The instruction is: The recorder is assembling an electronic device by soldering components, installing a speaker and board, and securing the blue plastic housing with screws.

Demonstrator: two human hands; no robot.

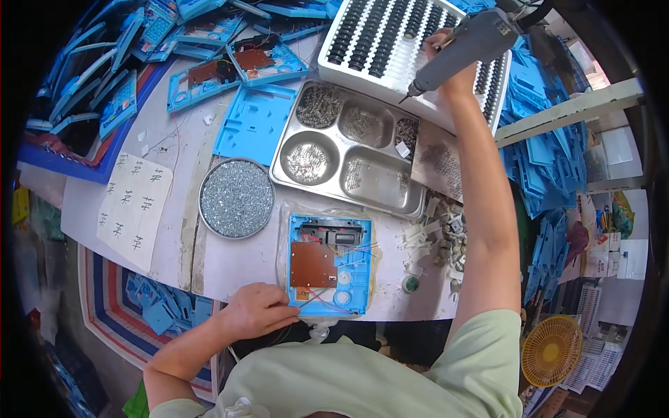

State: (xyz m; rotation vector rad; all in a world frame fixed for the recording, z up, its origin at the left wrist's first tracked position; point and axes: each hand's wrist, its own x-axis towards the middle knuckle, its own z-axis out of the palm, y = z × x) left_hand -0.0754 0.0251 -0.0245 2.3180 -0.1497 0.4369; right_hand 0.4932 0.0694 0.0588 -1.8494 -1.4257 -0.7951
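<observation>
In front of me lies an open blue plastic casing (358, 268), holding a brown circuit board (311, 263), a black part along its far side and thin loose wires. My left hand (259, 310) is closed at its near left corner, fingers curled against the edge. My right hand (449, 59) reaches far forward over a white foam tray (390, 89) lined with rows of black round parts (359, 35). Its fingers are bent together among them; whatever they pinch is too small to make out. A grey electric screwdriver (463, 52) hangs across that hand, partly hiding it.
A metal compartment tray (277, 167) of small screws and springs stands beyond the casing, beside a round dish (202, 209) of screws. Small white parts (449, 233) lie at right. Blue casings (202, 76) pile up at far left; blue panels (536, 132) stack at right.
</observation>
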